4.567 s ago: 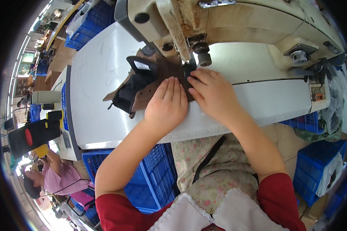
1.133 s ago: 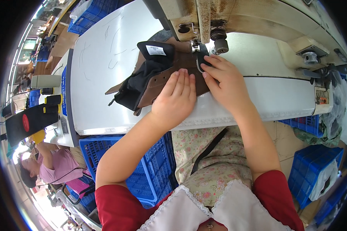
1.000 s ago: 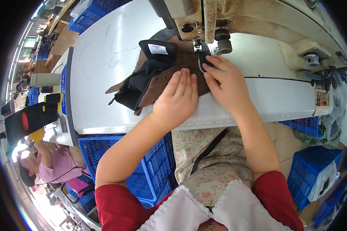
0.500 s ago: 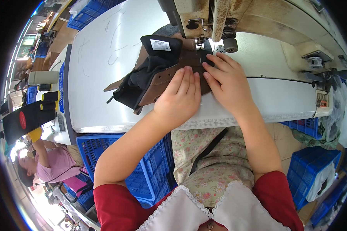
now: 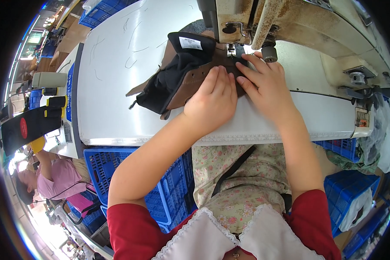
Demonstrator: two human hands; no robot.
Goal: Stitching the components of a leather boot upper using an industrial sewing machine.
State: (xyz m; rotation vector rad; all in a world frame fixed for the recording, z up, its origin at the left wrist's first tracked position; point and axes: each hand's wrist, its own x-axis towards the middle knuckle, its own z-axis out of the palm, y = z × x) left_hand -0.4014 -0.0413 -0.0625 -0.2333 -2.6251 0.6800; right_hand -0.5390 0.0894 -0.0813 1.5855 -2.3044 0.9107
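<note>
Head view: since half a second ago, the brown shoe upper (image 5: 181,71) with its black lining has slid a little away from the bench's (image 5: 112,99) front edge, and both hands have gone with it. It now lies on the bench, well in from the left edge, its right end at the metal foot (image 5: 231,50) of the sewing machine (image 5: 303,21). The left hand (image 5: 214,97) lies flat on it, fingers straight and together, pressing rather than grasping. The right hand (image 5: 268,89) has spread its fingers wider, clasping nothing; the tips rest about its dark right edge, one finger near the black knob (image 5: 269,53). Likely the piece is being steered past the foot; whether it is stitching cannot be told.
</note>
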